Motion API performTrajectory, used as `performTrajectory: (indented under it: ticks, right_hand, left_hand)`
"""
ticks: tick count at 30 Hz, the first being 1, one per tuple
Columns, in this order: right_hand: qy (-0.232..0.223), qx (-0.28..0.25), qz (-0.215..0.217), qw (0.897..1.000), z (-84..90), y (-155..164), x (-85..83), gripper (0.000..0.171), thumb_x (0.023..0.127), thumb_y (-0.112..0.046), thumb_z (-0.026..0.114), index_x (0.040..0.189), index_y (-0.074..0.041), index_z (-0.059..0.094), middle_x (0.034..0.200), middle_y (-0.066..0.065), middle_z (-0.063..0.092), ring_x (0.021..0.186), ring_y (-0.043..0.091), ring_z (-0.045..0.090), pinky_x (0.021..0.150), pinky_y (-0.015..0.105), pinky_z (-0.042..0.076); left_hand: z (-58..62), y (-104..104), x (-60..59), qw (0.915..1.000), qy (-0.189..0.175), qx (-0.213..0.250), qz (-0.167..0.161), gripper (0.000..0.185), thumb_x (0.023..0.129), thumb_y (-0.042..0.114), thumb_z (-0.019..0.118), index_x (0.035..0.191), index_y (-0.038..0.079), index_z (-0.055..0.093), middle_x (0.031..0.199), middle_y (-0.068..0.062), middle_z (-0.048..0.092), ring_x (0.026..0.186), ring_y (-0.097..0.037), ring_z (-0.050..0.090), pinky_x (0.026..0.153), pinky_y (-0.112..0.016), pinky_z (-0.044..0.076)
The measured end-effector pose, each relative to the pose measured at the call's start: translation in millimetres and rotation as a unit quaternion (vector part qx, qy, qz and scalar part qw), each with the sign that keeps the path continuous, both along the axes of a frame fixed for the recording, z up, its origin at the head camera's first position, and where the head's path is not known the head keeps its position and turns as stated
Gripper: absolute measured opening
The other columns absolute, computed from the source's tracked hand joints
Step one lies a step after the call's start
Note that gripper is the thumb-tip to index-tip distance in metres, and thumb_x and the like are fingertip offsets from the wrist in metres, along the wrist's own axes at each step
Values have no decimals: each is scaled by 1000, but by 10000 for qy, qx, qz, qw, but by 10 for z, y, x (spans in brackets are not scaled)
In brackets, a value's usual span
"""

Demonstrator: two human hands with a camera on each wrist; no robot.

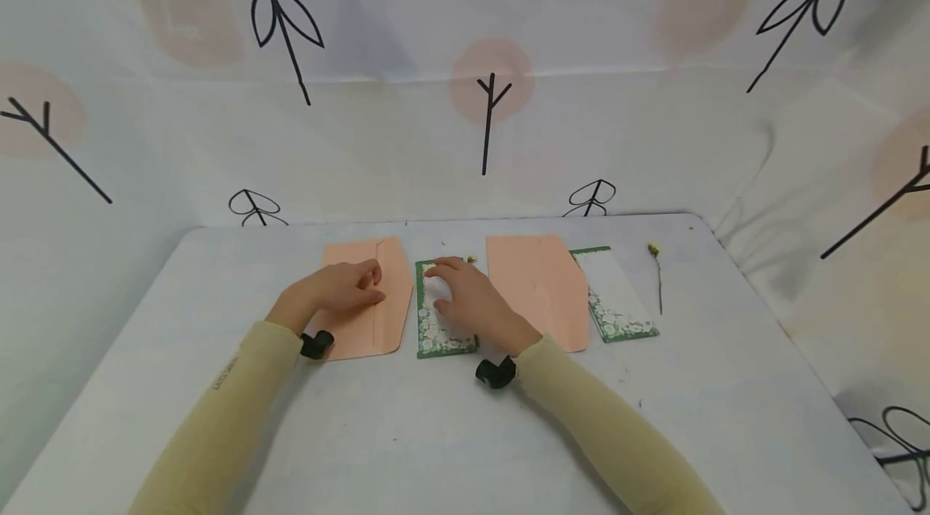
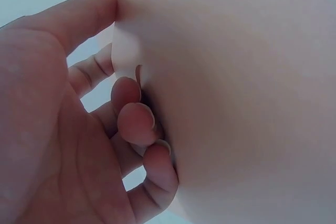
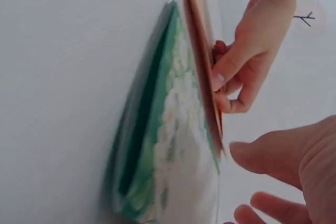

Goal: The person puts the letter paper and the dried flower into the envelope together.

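Note:
A peach envelope (image 1: pixel 392 325) lies on the left of the table, its fold line running top to bottom. My left hand (image 1: pixel 337 286) is over it; in the left wrist view the curled fingers (image 2: pixel 136 123) and thumb hold the envelope's paper (image 2: pixel 236 103) at an edge. To the right lies a white card with a green floral border (image 1: pixel 436 344). Above this card hovers my right hand (image 1: pixel 472 301), fingers loosely bent and holding nothing. The right wrist view shows the card (image 3: pixel 178 145) beside the envelope (image 3: pixel 202 56).
A second peach envelope (image 1: pixel 538 281) lies right of my right hand, partly beside another green-bordered card (image 1: pixel 617 293). Farther right is a small dried flower on a thin stem (image 1: pixel 657 265). A yellowish bloom (image 1: pixel 471 258) shows behind the right hand. Patterned cloth (image 1: pixel 407 152) hangs behind the white table (image 1: pixel 407 442).

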State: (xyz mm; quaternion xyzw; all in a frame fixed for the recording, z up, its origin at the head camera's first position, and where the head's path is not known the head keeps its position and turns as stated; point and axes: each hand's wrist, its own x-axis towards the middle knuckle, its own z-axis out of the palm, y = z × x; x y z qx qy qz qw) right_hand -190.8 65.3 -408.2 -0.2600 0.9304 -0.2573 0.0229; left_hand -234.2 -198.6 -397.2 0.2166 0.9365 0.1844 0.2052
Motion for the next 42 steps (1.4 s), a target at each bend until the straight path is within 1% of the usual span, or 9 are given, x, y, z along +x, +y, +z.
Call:
performTrajectory:
  ticks: [6, 12, 16, 21, 26, 31, 35, 39, 42]
  right_hand:
    - [-268, -201, -449, 9984, -45, 54, 13, 49, 89, -12, 73, 135, -10, 57, 149, 11, 43, 135, 30, 45, 106, 44, 39]
    - [-226, -252, -697, 9970, -71, 89, 3, 49, 87, -12, 75, 133, -11, 58, 148, 10, 44, 131, 29, 48, 102, 43, 42]
    - [-258, -332, -854, 9955, -101, 74, 5, 52, 84, -18, 80, 131, -11, 59, 146, 10, 45, 129, 30, 50, 102, 43, 42]
    - [-228, -449, -926, 9944, -131, -3, 30, 62, 78, -29, 87, 130, -8, 60, 146, 15, 44, 128, 36, 48, 102, 45, 42]
    - [-186, -208, -1042, 9942, -114, -65, 57, 70, 74, -34, 89, 131, -8, 59, 147, 18, 40, 124, 40, 49, 99, 46, 44]
    - [-353, 36, -1273, 9912, -62, -89, 29, 70, 74, -30, 90, 133, -12, 57, 147, 19, 37, 119, 42, 48, 92, 43, 48]
    - [-580, 192, -1400, 9883, -19, -95, -32, 67, 74, -26, 90, 130, -14, 56, 141, 19, 35, 109, 41, 47, 81, 40, 50]
    - [-750, 285, -1422, 9866, 12, -76, -82, 65, 74, -22, 90, 128, -14, 55, 131, 18, 37, 100, 37, 47, 77, 39, 49]
    - [-850, 299, -1423, 9857, 35, -52, -107, 63, 74, -19, 90, 126, -12, 55, 128, 18, 37, 94, 34, 49, 74, 38, 49]
  left_hand:
    - [3, 3, 6, 10000, -44, -16, 60, 25, 97, 35, 64, 101, 16, 47, 69, 1, 39, 64, -17, 44, 62, -32, 30]
    - [-6, -7, 11, 10000, 4, 33, 49, 25, 97, 35, 63, 101, 16, 47, 69, 0, 39, 63, -17, 44, 61, -33, 30]
    - [-8, -11, 18, 10000, 15, 46, 79, 24, 97, 34, 63, 100, 17, 47, 69, 0, 40, 64, -18, 45, 62, -33, 31]
    - [-5, -18, 22, 9999, 8, 27, 113, 25, 96, 34, 64, 100, 16, 47, 70, 0, 40, 65, -18, 46, 62, -33, 31]
    - [-10, -9, 19, 9999, -7, 31, 110, 25, 96, 34, 64, 101, 16, 48, 69, 0, 40, 65, -18, 46, 62, -33, 31]
    - [-33, -1, 1, 9999, 54, 62, 87, 25, 96, 35, 63, 101, 17, 48, 68, 1, 39, 62, -17, 45, 60, -33, 30]
    - [-43, 1, -11, 9999, 67, 64, 80, 25, 96, 36, 63, 101, 17, 48, 68, 1, 39, 62, -17, 45, 60, -33, 30]
    - [-44, -10, -7, 9999, 7, 93, 83, 25, 97, 35, 63, 101, 17, 47, 69, 1, 39, 63, -17, 44, 61, -33, 30]
    - [-37, -16, 4, 9999, -42, 91, 106, 25, 97, 35, 63, 102, 17, 47, 70, 1, 39, 64, -17, 44, 62, -33, 30]
